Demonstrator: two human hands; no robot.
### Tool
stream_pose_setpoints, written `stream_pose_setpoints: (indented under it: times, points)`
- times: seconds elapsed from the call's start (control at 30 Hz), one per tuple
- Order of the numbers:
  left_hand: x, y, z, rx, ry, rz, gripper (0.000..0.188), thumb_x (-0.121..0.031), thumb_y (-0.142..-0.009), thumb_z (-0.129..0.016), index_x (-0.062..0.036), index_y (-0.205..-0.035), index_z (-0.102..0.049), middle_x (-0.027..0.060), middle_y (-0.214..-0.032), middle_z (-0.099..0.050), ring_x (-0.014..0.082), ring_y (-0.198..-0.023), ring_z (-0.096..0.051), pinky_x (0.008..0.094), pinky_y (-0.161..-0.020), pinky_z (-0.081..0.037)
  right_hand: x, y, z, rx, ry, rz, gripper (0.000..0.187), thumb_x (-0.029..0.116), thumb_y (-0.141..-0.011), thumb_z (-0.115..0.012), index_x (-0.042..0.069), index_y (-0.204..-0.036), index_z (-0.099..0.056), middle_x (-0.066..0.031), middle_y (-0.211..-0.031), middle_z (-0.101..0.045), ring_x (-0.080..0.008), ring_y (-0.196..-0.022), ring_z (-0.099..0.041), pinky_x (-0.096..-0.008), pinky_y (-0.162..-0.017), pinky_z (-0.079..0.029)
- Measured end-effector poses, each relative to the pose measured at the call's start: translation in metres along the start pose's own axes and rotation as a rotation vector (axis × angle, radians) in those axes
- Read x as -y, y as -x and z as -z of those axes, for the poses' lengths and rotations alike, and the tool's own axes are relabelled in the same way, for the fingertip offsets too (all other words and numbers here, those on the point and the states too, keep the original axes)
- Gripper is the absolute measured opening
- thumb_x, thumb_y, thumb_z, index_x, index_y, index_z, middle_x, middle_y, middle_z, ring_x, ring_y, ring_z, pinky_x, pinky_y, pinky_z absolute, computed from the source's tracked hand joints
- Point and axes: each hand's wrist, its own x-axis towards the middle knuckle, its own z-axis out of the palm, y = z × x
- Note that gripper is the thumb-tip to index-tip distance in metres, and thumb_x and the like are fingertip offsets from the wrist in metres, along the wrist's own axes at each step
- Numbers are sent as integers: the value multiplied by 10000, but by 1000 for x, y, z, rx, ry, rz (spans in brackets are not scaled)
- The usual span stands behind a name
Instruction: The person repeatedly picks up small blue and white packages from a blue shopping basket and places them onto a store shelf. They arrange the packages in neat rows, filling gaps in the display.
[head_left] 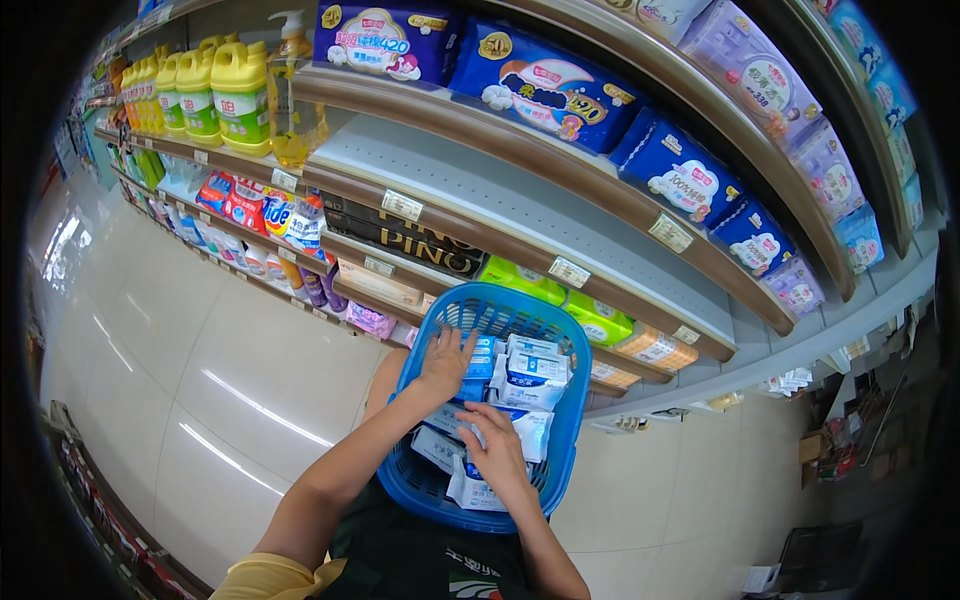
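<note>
A blue plastic basket [572, 440] rests in front of my body, filled with small soft packs in white and blue. My left hand [447, 362] is inside its left wall, fingers spread, beside a bright blue pack [480, 362]. Lower down, my right hand [494, 445] reaches over the packs with its fingers apart and slightly bent; whether the fingertips touch one is unclear. A white-and-blue pack [535, 380] lies at the right of the basket, and a white pack [474, 490] sits near its front end. Neither hand visibly grips anything.
Curved store shelves stand ahead, with a grey shelf board [520, 215] beyond the basket. Dark blue packages [545, 90] line the shelf above it. Yellow jugs [238, 98] and a pump bottle [297, 100] stand to the left. Pale tiled floor [230, 400] shows below.
</note>
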Motion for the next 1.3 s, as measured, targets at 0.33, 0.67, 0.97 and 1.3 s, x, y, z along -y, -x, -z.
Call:
stream_pose_setpoints:
  times: [0.33,0.67,0.97,1.3]
  points:
    - [-3,59,91,-61,301,-9,724,-342,-751,-797,-173,-1425,-595,282,-1300,-529,448,-1230,-550,501,-1018,-483,4,5,14,-87,-211,-138,352,140,-933,-716,64,-1272,-662,-168,-1380,-594,-372,-1309,-538,-437,-1075,-457]
    - [32,69,94,78,1408,182,507,-505,-945,-603,-86,-1203,-722,135,-1114,-727,213,-1106,-659,310,-957,-486,13,-9,19,-224,-380,-81,973,223,-824,-866,32,-1573,-273,-226,-1486,-482,-345,-1374,-504,-452,-1145,-404]
    - [3,76,115,86,1653,13,872,-715,-1019,-143,-59,-1556,-347,180,-1502,-464,273,-1396,-438,367,-1174,-330,-5,-2,14,-137,-616,-228,742,424,-984,-670,11,-1516,-359,-197,-1334,-606,-292,-1218,-608,-407,-1038,-481]
    - [-61,60,142,-138,1390,-79,309,-162,-1078,-481,-5,-1341,-439,180,-1394,-529,253,-1264,-542,381,-1053,-430,-16,0,55,-446,-710,-127,570,346,-1091,-501,2,-1528,-373,-156,-1367,-591,-210,-1235,-556,-332,-1081,-405]
